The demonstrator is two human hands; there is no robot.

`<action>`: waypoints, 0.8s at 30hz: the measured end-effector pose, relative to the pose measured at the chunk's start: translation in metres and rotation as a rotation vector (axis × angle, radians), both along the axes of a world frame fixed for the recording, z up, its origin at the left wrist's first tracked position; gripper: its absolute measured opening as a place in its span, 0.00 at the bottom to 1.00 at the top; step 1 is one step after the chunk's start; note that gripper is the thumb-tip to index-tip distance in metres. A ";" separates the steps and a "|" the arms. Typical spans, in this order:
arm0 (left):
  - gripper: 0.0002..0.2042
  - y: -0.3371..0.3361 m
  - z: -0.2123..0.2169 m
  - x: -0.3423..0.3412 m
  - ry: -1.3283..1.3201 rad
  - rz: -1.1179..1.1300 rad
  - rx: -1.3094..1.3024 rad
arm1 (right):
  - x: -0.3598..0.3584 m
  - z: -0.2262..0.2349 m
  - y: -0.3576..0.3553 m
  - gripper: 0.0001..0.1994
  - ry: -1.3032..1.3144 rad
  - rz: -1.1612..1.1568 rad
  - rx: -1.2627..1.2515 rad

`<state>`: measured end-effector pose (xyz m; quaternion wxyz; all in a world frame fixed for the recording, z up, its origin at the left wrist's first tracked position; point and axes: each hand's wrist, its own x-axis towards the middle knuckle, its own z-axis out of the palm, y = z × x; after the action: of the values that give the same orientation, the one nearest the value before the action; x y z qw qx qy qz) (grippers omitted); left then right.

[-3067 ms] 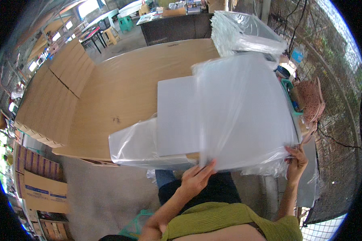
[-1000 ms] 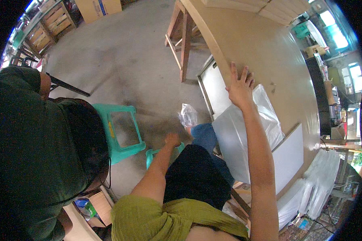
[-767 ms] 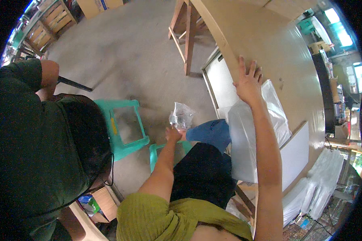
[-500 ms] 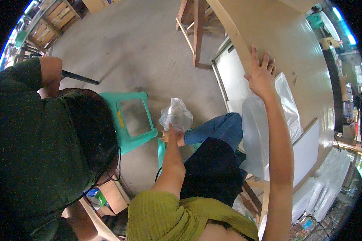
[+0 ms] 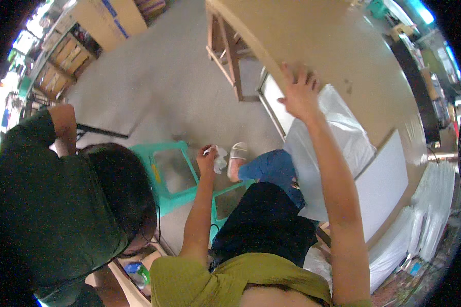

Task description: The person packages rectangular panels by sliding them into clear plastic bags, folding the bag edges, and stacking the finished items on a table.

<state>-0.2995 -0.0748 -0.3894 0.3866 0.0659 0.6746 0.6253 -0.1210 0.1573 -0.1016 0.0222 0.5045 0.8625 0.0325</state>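
My left hand [image 5: 206, 158] is closed on a crumpled piece of clear plastic film [image 5: 220, 159], held over the floor between the green stools and my foot. Spread flat near the edge of the tan tabletop [image 5: 338, 46], my right hand [image 5: 301, 94] has its fingers apart and grips nothing. Beneath that wrist, a translucent plastic sheet or bag [image 5: 343, 134] drapes over the table edge toward my knee. A white board [image 5: 384, 187] lies beside it on the table.
A co-worker in a dark shirt [image 5: 61, 204] leans in at the left. One green plastic stool [image 5: 164, 197] stands close by. Bundled clear plastic [image 5: 427, 225] lies at the right. Wooden trestle legs [image 5: 230, 56] and a large cardboard box [image 5: 107, 23] stand farther off.
The plastic film in my left hand has gone from loosely spread to bunched up, and that hand has shifted slightly left. My view has turned, and my foot now shows. My right hand stays on the table.
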 end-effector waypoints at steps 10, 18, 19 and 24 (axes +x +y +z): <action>0.11 0.042 0.261 0.088 -0.414 -0.489 0.352 | 0.054 0.048 -0.095 0.43 0.645 0.196 -0.166; 0.25 0.010 0.365 0.202 -0.036 -0.982 0.677 | 0.228 0.053 -0.212 0.11 1.708 -0.284 -0.452; 0.31 0.013 0.382 0.202 0.427 -1.030 0.453 | 0.248 0.055 -0.219 0.10 1.971 -0.409 -0.547; 0.38 0.020 0.404 0.234 1.014 -1.061 0.656 | 0.313 0.067 -0.259 0.07 2.293 -0.361 -0.650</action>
<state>-0.0657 -0.0549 0.0141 0.2396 0.7640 0.4286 0.4185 0.1923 -0.1018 -0.0343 -0.6267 0.3243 0.2658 -0.6568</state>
